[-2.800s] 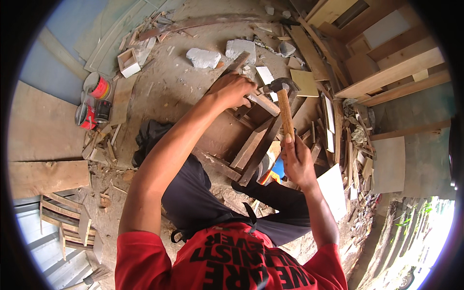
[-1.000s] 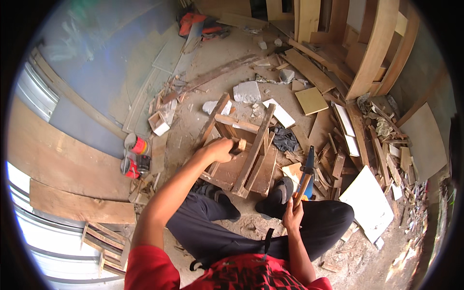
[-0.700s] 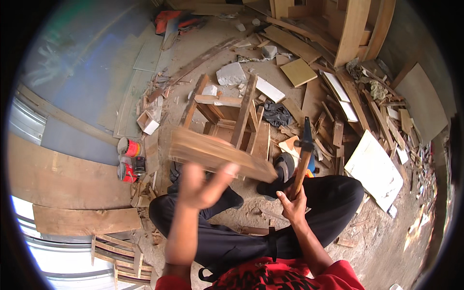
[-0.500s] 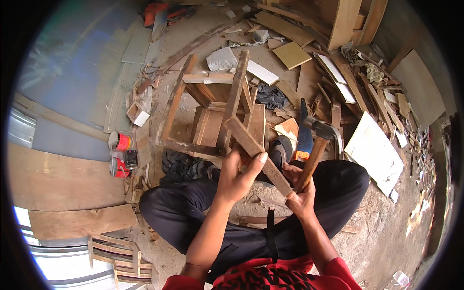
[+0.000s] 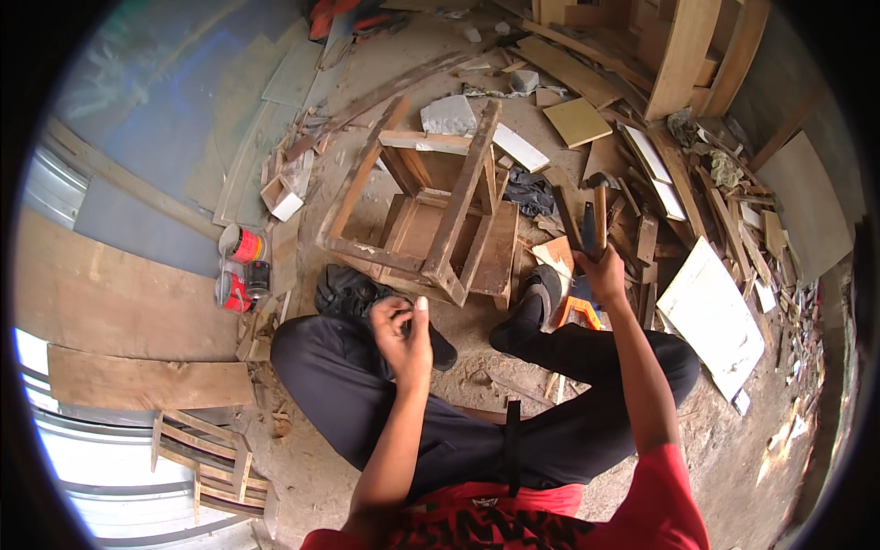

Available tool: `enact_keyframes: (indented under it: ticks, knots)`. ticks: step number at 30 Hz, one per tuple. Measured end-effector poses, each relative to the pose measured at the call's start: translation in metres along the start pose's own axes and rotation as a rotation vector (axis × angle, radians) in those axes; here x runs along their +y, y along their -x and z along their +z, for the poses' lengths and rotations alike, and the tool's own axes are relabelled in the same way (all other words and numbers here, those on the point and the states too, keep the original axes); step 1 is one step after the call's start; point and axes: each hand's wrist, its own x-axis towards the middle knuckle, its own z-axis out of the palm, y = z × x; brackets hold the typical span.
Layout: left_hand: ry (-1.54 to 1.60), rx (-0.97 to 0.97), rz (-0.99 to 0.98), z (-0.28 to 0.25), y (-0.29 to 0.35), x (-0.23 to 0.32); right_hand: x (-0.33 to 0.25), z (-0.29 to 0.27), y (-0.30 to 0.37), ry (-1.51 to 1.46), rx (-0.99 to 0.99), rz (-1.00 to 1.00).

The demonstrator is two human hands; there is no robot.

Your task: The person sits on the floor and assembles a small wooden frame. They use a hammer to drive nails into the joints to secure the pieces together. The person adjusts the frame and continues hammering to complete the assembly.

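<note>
My right hand [image 5: 603, 277] is closed around the wooden handle of a claw hammer [image 5: 600, 218], held upright with its dark head at the top. A narrow strip of wood [image 5: 565, 215] slants up from the same hand, seemingly gripped along with the hammer. Over my bent left leg, my left hand [image 5: 403, 341] is raised with loosely curled fingers and the thumb apart; nothing shows in it. In front of me lies a wooden stool frame [image 5: 449, 215] on its side. A handsaw with an orange handle [image 5: 583, 313] rests beside my right foot, its blade partly hidden behind the hammer.
Scrap boards and sticks [image 5: 642, 229] are heaped at the right, beside a white panel [image 5: 713, 321]. Red and black cans [image 5: 243, 246] stand at the left near plywood sheets [image 5: 119, 284]. A black cloth [image 5: 346, 291] lies by my left foot.
My left hand has let go of the wood strip and drawn back to the left. My right hand has moved forward and right with the hammer and apparently the strip. My right leg has shifted.
</note>
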Motion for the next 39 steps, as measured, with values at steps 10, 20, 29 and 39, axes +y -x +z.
enact_keyframes:
  ticks: [10,20,29,39]
  knots:
    - [0.196,-0.065,0.146,0.088,-0.055,-0.030,0.180,0.043,0.025,0.348,0.029,0.134]
    - [-0.372,-0.427,0.249,0.032,-0.201,0.122,0.171,0.021,0.033,0.184,0.039,0.270]
    - [-1.347,-1.062,0.923,0.003,-0.236,0.197,0.045,-0.008,0.032,-0.171,-0.022,0.231]
    - [-0.998,-1.209,1.072,-0.028,-0.240,0.128,-0.108,-0.069,0.102,-0.309,-0.638,0.126]
